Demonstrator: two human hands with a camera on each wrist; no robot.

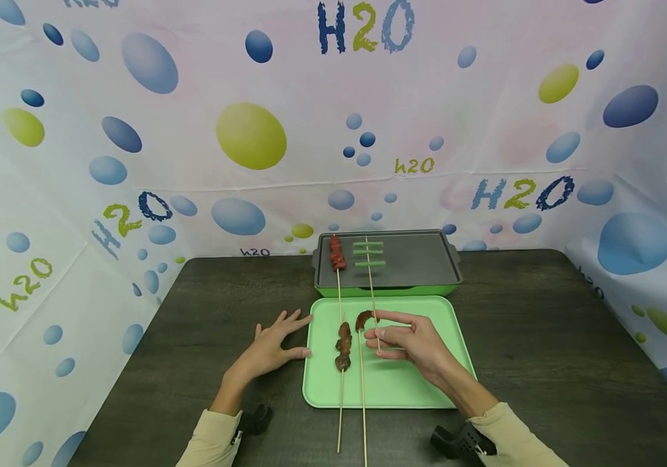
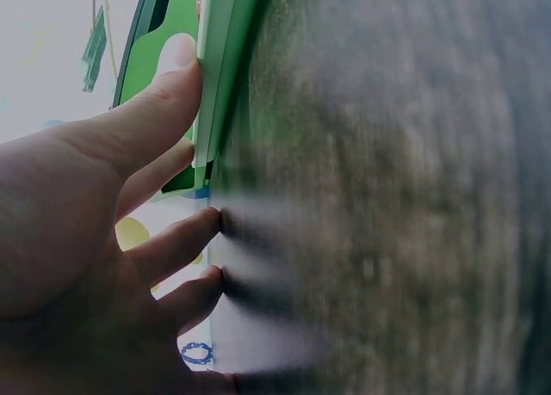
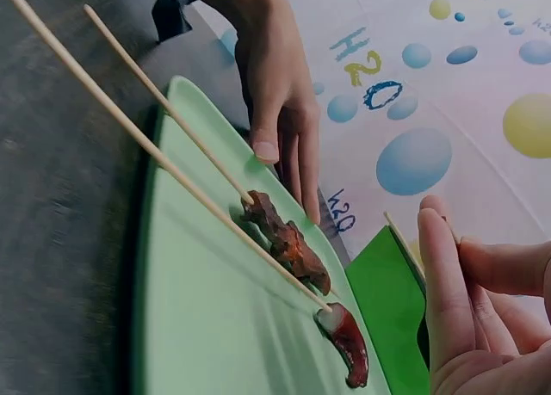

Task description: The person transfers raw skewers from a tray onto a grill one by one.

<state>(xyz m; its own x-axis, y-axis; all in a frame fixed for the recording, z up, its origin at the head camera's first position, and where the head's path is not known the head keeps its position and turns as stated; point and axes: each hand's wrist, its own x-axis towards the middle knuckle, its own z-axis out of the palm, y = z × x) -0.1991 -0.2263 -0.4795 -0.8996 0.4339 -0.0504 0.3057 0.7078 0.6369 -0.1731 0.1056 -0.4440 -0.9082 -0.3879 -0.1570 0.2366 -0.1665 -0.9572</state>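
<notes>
My right hand (image 1: 417, 347) pinches the lower end of a skewer of green bean pieces (image 1: 369, 263) between thumb and fingers. The bean pieces overlap the grill plate in the head view. My left hand (image 1: 268, 349) lies beside the left edge of the light green tray (image 1: 421, 386), fingers spread. In the left wrist view its thumb (image 2: 179, 55) is against the tray's rim. On the tray are a brown meat skewer (image 1: 343, 347) and a skewer with a curled dark red piece (image 3: 346, 343), their sticks reaching past the front edge.
A grey grill plate (image 1: 415, 259) with a green base stands behind the tray. On its left side lies a red meat skewer (image 1: 337, 253), its stick hanging toward the tray. The dark wooden table (image 1: 543, 337) extends to both sides, and a patterned curtain (image 1: 310, 130) hangs behind.
</notes>
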